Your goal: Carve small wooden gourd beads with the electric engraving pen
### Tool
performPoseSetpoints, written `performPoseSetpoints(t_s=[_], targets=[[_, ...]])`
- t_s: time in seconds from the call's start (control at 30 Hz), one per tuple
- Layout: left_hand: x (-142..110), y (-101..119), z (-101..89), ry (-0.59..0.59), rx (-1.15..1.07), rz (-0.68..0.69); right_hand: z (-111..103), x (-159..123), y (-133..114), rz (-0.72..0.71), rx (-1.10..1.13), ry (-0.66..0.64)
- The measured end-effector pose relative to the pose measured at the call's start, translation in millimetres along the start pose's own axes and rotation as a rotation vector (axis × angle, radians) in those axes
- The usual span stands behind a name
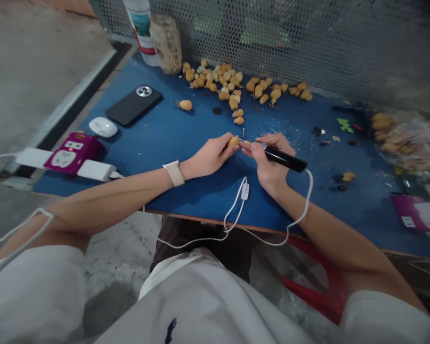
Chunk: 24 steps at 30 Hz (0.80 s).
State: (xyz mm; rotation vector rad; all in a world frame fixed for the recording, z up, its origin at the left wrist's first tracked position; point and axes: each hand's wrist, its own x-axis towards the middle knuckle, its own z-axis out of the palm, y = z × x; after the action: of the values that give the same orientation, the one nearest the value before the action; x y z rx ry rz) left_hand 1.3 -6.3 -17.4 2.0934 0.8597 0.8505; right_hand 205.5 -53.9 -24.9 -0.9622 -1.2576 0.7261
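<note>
Between the fingertips of my left hand (pixel 211 155) is a small yellow-tan gourd (pixel 232 141). My right hand (pixel 270 172) grips a black pen-shaped electric tool (pixel 286 158), whose thin metal tip points left and meets or nearly meets the gourd; my fingers partly hide that spot. From the tool's rear end a white cord (pixel 309 184) runs down past an inline switch (pixel 245 191). Both hands are above the blue table (pixel 157 143), close together. Pale shavings (pixel 290 134) lie scattered behind my right hand.
Many small gourds (pixel 218 76) are heaped along the perforated metal panel (pixel 229 38). A jar (pixel 166 45), bottle (pixel 143 33), phone (pixel 134 105), white case (pixel 103 127) and purple power adapter (pixel 71 153) stand left. A plastic bag of gourds (pixel 412 138) lies right. A red stool (pixel 322 286) is below.
</note>
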Motion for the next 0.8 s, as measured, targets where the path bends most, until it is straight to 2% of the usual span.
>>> performPoseSetpoints(t_s=[0.17,0.4,0.53,0.8], targets=[[4.7,-5.0,3.0,0.029,0.04,-0.009,2.4,4.5,8.4,0.022,0.046,0.032],[14.4,-11.1,6.2,0.086,0.087,-0.045,7.6,18.5,19.1,0.044,0.099,0.01],[17.6,-17.6,5.8,0.104,0.135,-0.059,12.2,22.9,22.8,0.009,0.066,-0.013],[16.7,-24.4,4.3,0.072,0.185,-0.003,10.1,16.5,28.9,0.047,0.107,0.012]])
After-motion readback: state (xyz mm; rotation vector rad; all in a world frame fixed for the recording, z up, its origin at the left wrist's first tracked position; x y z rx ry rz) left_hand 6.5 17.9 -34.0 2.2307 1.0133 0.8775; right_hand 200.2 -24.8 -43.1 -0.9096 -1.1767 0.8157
